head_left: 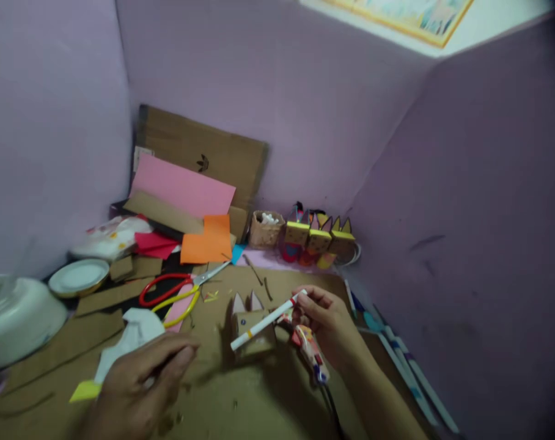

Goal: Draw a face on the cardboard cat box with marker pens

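Across the foreground, a counter (213,400) overlaid with flat, matt brown cardboard, dotted with small dark specks. At lower left, the left hand (142,382), knuckles up, thumb lying close against curled fingers; impossible to tell whether anything sits between them. Opposite, the right hand (330,330), extended from the lower right, fingers pinching the upper end of a slim white tube with red and yellow bands (266,322), held aslant across the front of a small brown cardboard box with two pointed ears (254,351); contact with the box unclear. Beside the right palm, a pink-patterned glue gun with a black cord (312,351). Off to the left, a smooth, rounded white bowl (25,333) and a crumpled white paper piece (137,333). Beyond, metal scissors with one red and one yellow handle (195,281), blades pointing away. Farther, flat orange paper (208,244), a box-shaped tan container of white sticks (264,235), and three eared boxes with yellow tops (319,238). Behind, a pink sheet (181,183) leaning on a large cardboard panel with a black logo (227,146), against plain purple walls (282,91).
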Demonstrator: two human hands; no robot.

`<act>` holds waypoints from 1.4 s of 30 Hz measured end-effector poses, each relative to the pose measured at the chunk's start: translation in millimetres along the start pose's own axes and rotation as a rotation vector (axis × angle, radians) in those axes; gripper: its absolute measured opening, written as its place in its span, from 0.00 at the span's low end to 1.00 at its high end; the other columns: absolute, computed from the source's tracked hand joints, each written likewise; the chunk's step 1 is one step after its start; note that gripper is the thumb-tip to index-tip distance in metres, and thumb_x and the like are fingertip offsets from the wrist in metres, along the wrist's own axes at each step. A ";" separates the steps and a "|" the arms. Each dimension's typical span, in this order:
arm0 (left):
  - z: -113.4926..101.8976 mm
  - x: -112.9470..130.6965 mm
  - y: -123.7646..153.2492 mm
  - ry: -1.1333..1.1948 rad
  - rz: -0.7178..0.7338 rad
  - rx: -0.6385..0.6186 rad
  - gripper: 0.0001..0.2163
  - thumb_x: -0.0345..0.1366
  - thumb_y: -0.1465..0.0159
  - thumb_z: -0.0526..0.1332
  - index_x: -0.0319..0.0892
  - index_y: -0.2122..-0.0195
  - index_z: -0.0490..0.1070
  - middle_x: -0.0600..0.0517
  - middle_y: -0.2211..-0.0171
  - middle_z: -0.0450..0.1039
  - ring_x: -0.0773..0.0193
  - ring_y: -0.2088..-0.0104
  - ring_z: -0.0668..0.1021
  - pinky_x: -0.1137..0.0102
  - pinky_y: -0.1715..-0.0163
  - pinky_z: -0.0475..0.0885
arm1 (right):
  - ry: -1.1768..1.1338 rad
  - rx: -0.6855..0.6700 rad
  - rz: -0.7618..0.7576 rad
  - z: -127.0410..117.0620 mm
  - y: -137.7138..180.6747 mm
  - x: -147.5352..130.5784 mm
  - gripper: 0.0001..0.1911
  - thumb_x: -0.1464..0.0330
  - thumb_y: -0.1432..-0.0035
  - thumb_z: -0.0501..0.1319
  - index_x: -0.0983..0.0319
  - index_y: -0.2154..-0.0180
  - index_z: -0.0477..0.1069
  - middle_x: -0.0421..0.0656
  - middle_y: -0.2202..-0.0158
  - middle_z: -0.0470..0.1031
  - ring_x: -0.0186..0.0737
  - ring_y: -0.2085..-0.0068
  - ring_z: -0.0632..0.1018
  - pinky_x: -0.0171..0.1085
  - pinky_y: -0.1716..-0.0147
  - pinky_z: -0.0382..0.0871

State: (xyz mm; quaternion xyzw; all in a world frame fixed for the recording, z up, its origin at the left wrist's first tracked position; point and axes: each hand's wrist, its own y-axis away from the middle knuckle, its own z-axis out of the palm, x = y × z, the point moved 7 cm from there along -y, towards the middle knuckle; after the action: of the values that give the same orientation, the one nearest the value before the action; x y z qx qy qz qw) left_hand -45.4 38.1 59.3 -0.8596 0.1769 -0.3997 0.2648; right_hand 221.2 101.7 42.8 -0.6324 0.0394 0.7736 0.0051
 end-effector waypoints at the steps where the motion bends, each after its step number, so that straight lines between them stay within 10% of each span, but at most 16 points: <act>1: 8.9 7.8 0.3 0.046 -0.003 -0.079 0.11 0.46 0.36 0.56 0.49 0.65 0.76 0.57 0.69 0.80 0.66 0.72 0.80 0.79 0.74 0.75 | -0.044 0.026 0.018 -3.4 10.5 13.0 0.20 0.56 0.64 0.73 0.63 0.73 0.73 0.39 0.79 0.71 0.31 0.79 0.71 0.32 0.80 0.67; 16: 71.2 26.2 20.9 0.116 0.003 -0.339 0.09 0.35 0.33 0.53 0.45 0.61 0.73 0.54 0.70 0.74 0.66 0.69 0.77 0.75 0.69 0.69 | -0.213 0.024 -0.036 0.4 53.0 54.8 0.15 0.61 0.59 0.73 0.60 0.70 0.75 0.36 0.77 0.71 0.30 0.78 0.70 0.31 0.78 0.68; 21: 73.6 33.4 30.9 0.160 0.088 -0.393 0.08 0.36 0.34 0.55 0.45 0.66 0.72 0.54 0.72 0.75 0.66 0.71 0.76 0.74 0.72 0.69 | -0.205 -0.163 0.030 17.9 58.1 63.7 0.15 0.59 0.56 0.72 0.63 0.69 0.77 0.40 0.75 0.74 0.32 0.75 0.73 0.31 0.74 0.69; 27: 49.5 48.7 26.0 0.060 0.293 -0.260 0.17 0.34 0.33 0.53 0.45 0.42 0.59 0.44 0.50 0.70 0.60 0.58 0.76 0.69 0.58 0.71 | -0.339 -0.727 0.485 55.1 90.8 86.8 0.22 0.53 0.55 0.69 0.66 0.71 0.72 0.38 0.87 0.70 0.31 0.87 0.68 0.30 0.87 0.65; 34: 63.5 61.9 34.3 0.057 0.505 -0.525 0.10 0.26 0.35 0.47 0.40 0.66 0.66 0.50 0.73 0.68 0.64 0.73 0.70 0.70 0.73 0.63 | -0.213 -0.903 0.743 60.0 107.9 107.9 0.25 0.50 0.53 0.67 0.69 0.74 0.73 0.36 0.90 0.66 0.29 0.91 0.64 0.26 0.94 0.59; 39: 61.7 57.7 35.7 -0.047 0.562 -0.476 0.10 0.26 0.39 0.48 0.42 0.74 0.63 0.52 0.78 0.64 0.64 0.77 0.66 0.68 0.77 0.55 | -0.002 -0.837 0.622 55.6 105.1 97.9 0.26 0.47 0.51 0.64 0.64 0.79 0.66 0.31 0.92 0.58 0.24 0.92 0.56 0.25 0.94 0.47; 42: 41.6 27.9 16.6 -0.029 0.340 -0.394 0.13 0.33 0.38 0.46 0.43 0.79 0.62 0.54 0.82 0.64 0.66 0.80 0.66 0.70 0.79 0.56 | 0.178 -0.814 0.457 47.7 100.5 85.5 0.27 0.46 0.48 0.61 0.64 0.80 0.66 0.31 0.91 0.57 0.23 0.90 0.55 0.25 0.93 0.43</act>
State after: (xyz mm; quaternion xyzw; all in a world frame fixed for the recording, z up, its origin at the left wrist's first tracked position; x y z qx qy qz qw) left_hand 2.8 23.5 43.4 -0.8581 0.3895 -0.2949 0.1582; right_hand 151.7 1.1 -26.1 -0.6219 -0.1288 0.6503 -0.4168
